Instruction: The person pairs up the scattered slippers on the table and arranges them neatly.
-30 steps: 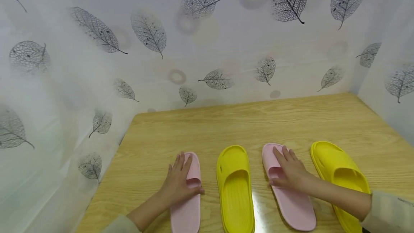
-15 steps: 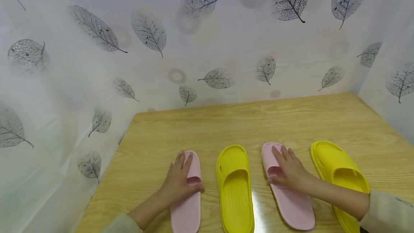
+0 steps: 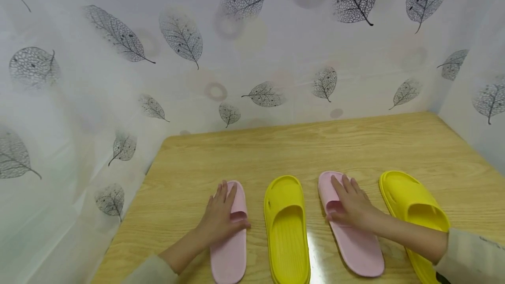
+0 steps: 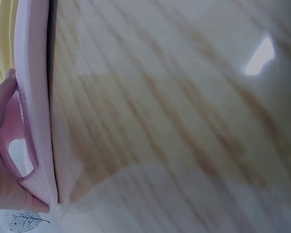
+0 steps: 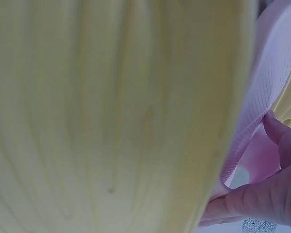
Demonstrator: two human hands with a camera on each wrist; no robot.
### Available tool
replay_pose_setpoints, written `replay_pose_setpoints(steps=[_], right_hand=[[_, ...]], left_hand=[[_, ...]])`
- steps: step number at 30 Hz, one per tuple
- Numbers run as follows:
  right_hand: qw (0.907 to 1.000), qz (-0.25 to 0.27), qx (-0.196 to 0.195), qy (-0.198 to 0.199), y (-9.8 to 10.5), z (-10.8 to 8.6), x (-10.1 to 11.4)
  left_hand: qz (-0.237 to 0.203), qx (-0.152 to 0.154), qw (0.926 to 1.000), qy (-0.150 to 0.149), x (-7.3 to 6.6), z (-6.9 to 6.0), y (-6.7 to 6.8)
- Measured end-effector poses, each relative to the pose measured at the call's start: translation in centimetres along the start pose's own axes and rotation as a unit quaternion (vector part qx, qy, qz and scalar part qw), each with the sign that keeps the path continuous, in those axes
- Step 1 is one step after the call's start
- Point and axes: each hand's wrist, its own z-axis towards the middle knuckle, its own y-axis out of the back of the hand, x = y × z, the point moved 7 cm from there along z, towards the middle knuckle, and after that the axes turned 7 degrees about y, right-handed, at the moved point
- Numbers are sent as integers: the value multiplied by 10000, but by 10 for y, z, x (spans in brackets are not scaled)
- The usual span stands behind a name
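Two pink slippers and two yellow slippers lie side by side with their toes pointing away from me. My left hand (image 3: pixel 218 217) rests on the left pink slipper (image 3: pixel 230 255), fingers extended over its toe strap and thumb at its right edge. On the right pink slipper (image 3: pixel 364 253) lies my right hand (image 3: pixel 357 210), with straight fingers across the strap and thumb at the left edge. Between them is a yellow slipper (image 3: pixel 289 236); another yellow slipper (image 3: pixel 408 194) sits partly under my right forearm. Both wrist views show thumb and fingers touching the pink slippers at the strap opening.
A wood-grain tabletop (image 3: pixel 252 157) carries all the slippers and stretches behind them. Whitish sheeting (image 3: pixel 292 56) printed with dark skeleton leaves hangs around the back and both sides.
The left pink slipper has slid slightly forward and to the right under my left hand. My right hand and its slipper look nearly unmoved. The head view has tilted a little.
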Motion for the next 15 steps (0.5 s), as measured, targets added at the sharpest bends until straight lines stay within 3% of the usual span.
replay_pose_setpoints(steps=[15], right_hand=[[9999,47,92,-129,0,4,-1]], left_hand=[[50,-75,10000,20,0,5,0]])
